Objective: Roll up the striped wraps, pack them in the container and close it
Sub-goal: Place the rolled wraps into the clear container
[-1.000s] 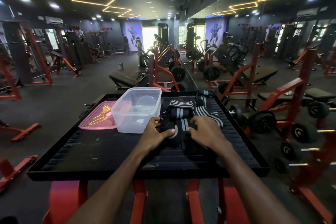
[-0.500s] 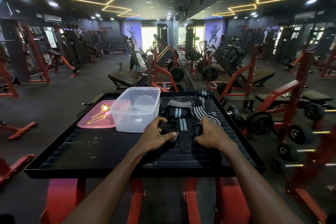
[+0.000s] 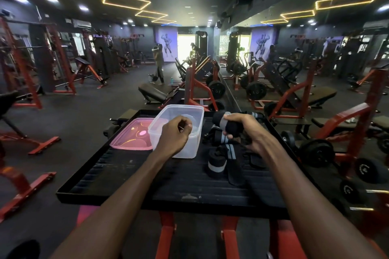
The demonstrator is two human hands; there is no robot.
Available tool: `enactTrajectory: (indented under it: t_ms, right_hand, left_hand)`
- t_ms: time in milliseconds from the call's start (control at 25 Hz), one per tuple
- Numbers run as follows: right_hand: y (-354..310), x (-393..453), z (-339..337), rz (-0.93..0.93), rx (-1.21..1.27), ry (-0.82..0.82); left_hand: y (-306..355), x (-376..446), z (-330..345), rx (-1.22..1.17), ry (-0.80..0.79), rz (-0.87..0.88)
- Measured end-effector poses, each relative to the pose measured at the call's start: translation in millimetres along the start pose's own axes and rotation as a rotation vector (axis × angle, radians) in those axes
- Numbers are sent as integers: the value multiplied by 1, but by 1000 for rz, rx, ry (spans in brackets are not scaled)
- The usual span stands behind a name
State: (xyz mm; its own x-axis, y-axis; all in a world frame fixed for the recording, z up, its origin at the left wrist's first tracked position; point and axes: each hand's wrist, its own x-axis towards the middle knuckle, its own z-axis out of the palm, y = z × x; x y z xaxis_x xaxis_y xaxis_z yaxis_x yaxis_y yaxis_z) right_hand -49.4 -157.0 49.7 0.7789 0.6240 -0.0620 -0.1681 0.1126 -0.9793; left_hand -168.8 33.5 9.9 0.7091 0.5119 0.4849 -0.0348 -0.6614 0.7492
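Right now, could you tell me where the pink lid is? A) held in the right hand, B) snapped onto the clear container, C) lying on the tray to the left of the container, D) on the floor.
C: the pink lid lies flat on the black tray beside the open clear container.

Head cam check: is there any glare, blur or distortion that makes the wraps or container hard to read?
Head view: wide-angle bending curves the tray edges; dim gym light merges the black wraps with the tray; ceiling strips reflect on the pink lid; the clear container reads well; the right hand and its rolled wrap look slightly soft.
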Motion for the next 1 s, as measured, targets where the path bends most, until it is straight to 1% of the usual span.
enactTrajectory:
  t_ms: [40,120,200,280,360,440,520,680,760,840,920,1000]
  right_hand:
    - [-1,6,7,4,16,-13]
    - [-5,15,24,-25,-57,-18]
    - [-13,23,44,-77,-169,0]
    - [-19,35,67,-111,-282,27]
    - [-19,50,89,-155,-366,73]
    - [-16,66,109,-178,-431,97]
    - [-12,82,125,-153,-498,71]
    - [4,112,141,-144,-790,68]
    - [11,121,145,-169,-880,90]
    - [21,133,148,-198,-924,117]
    - [32,143,151,-196,-958,144]
    - [43,153,156,-201,-1008,146]
  left_hand:
    - [-4,7,-6,31,-10,-30]
    - [-15,22,-21,143,-3,-77]
    - [-30,40,-35,356,7,-114]
    - [-47,55,-48,577,-47,-230]
    - [-58,65,-60,678,-127,-291]
    - [-62,70,-68,665,-229,-270]
    - [-66,75,-73,620,-316,-259]
    - [-64,84,-75,613,-442,-257]
    - [-66,91,-74,586,-505,-275]
    - [-70,98,-74,592,-521,-284]
    - [-77,107,-74,639,-479,-250]
    - [-87,118,-70,630,-432,-249]
